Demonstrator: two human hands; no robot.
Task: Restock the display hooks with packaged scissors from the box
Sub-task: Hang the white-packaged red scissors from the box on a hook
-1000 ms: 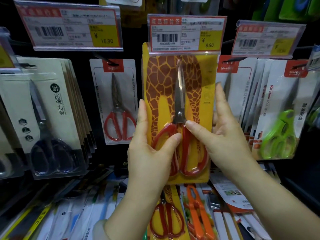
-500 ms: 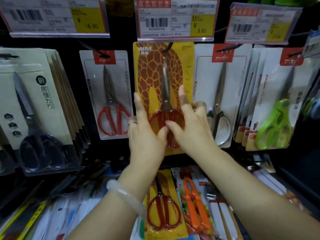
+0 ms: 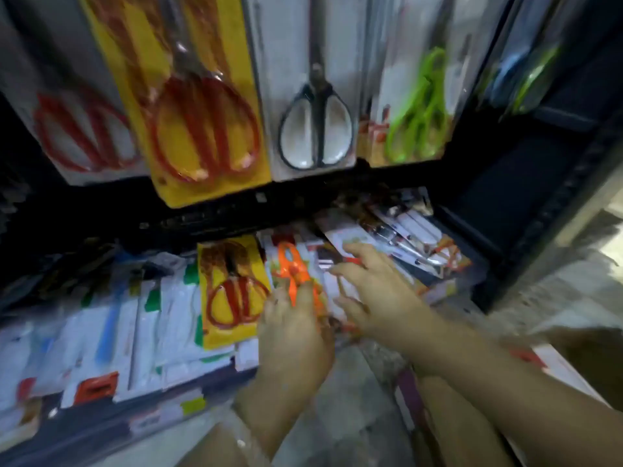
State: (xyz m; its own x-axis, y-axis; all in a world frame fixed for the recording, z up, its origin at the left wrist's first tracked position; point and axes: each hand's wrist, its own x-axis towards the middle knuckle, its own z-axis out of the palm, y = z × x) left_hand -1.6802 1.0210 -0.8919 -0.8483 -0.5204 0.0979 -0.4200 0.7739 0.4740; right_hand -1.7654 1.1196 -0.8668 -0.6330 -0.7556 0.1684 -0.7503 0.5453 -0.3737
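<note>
Blur leaves the hanging giraffe-print pack [image 3: 188, 106] unreadable.

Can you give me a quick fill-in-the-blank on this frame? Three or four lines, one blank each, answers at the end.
1. The hanging giraffe-print pack holds scissors with ____ handles.
2. Right of it hangs a white pack whose scissors have black-and-____ handles.
3. The left hand reaches over a pack of ____ scissors in the box below.
4. The hanging scissors furthest right that show clearly, the lime pair, are ____ in colour.

Missing words: red; white; orange; green
</note>
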